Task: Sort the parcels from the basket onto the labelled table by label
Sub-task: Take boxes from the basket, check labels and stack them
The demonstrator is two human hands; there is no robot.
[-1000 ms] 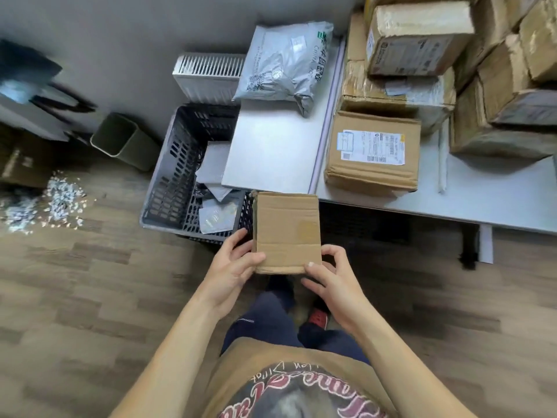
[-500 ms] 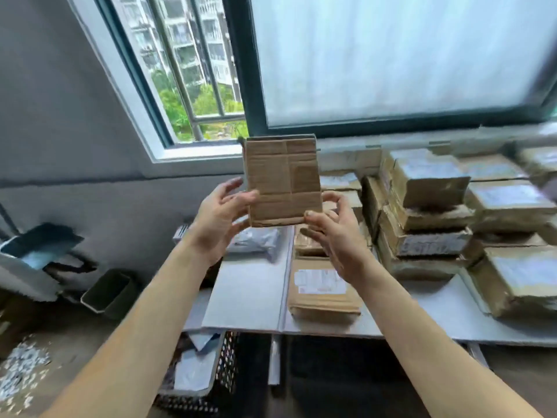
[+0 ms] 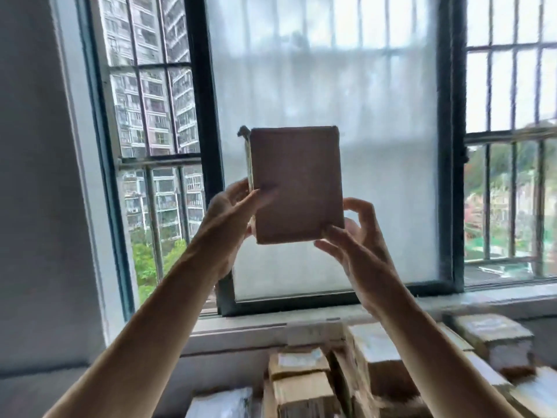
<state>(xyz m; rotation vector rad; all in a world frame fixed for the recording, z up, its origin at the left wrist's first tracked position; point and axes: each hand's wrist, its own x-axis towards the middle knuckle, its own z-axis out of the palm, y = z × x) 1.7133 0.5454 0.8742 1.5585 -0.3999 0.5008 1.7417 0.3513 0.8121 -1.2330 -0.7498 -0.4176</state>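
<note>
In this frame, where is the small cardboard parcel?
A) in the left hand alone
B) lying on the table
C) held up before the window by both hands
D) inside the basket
C: the left hand and right hand both grip the cardboard parcel low down, against the frosted pane.

Cardboard parcel (image 3: 297, 185) now far higher, in front of the frosted window pane (image 3: 331, 86).

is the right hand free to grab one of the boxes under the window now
Probably not yet: the right hand grips the lower right corner of the cardboard parcel, with the left hand on its other side. The way down to the boxes looks open, once it lets go.
</note>
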